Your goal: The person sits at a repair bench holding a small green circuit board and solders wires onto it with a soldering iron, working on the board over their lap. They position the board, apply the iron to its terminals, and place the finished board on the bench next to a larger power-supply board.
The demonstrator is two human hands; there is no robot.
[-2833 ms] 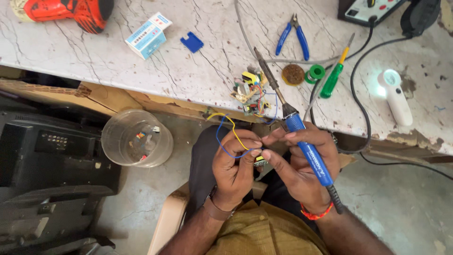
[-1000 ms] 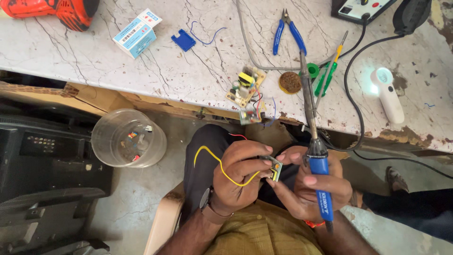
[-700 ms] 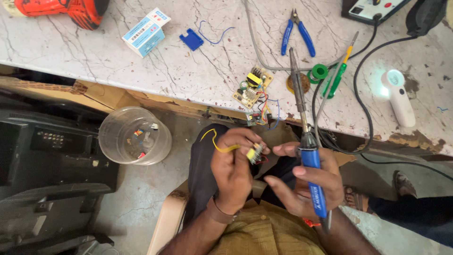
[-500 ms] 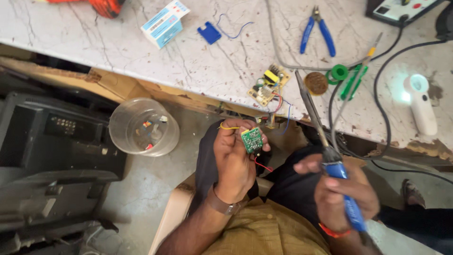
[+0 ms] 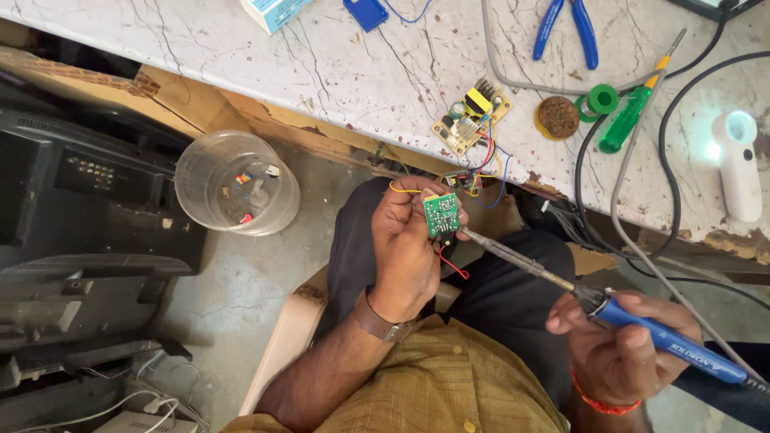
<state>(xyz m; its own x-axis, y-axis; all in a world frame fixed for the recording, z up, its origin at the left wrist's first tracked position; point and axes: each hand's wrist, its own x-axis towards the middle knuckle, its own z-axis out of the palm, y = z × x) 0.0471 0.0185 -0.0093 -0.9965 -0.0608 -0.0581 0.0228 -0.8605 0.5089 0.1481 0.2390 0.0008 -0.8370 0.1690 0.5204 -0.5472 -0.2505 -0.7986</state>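
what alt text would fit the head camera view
A seated person's left hand holds a small green circuit board while the right hand brings a blue-handled soldering iron to its lower edge. Above lies a marble-topped bench with blue-handled pliers.

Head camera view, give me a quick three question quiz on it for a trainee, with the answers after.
1. Which hand holds the small green circuit board?
2. True or false: the soldering iron in the right hand has its tip at the board's lower edge.
3. What stands on the floor, left of the left hand: A) clear plastic jar, B) metal bucket, C) cardboard box?

Key: 1. The left hand. 2. True. 3. A.
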